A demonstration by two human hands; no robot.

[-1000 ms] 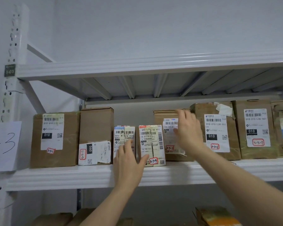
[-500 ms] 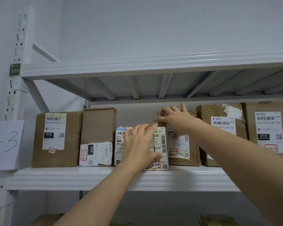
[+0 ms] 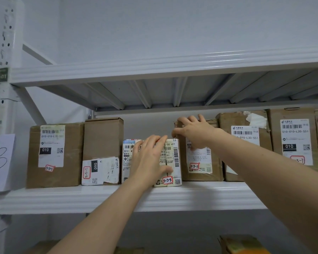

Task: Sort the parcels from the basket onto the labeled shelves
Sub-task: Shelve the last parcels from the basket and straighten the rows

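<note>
A row of labelled parcels stands on the white shelf [image 3: 191, 197]. My left hand [image 3: 149, 158] lies flat against the fronts of two small white-labelled parcels, one marked 3-3-4 [image 3: 173, 162] and its left neighbour [image 3: 126, 162], with the fingertips at their top edge. My right hand [image 3: 195, 132] grips the top left corner of the brown parcel marked 3-3-5 [image 3: 200, 167], fingers over the top and thumb on its left side. This parcel stands right beside 3-3-4. No basket is in view.
Brown boxes 3-3-1 [image 3: 53, 156] and 3-3-2 [image 3: 103, 140] stand to the left; further boxes [image 3: 246, 136] and 3-3-7 [image 3: 294, 138] stand to the right. An upper shelf [image 3: 154, 70] hangs overhead. A paper sign [image 3: 0, 162] is fixed to the left post. Parcels [image 3: 242, 244] lie below.
My left hand rose from the shelf edge onto the small parcels' fronts. My right hand moved from the face of parcel 3-3-5 to its top left corner.
</note>
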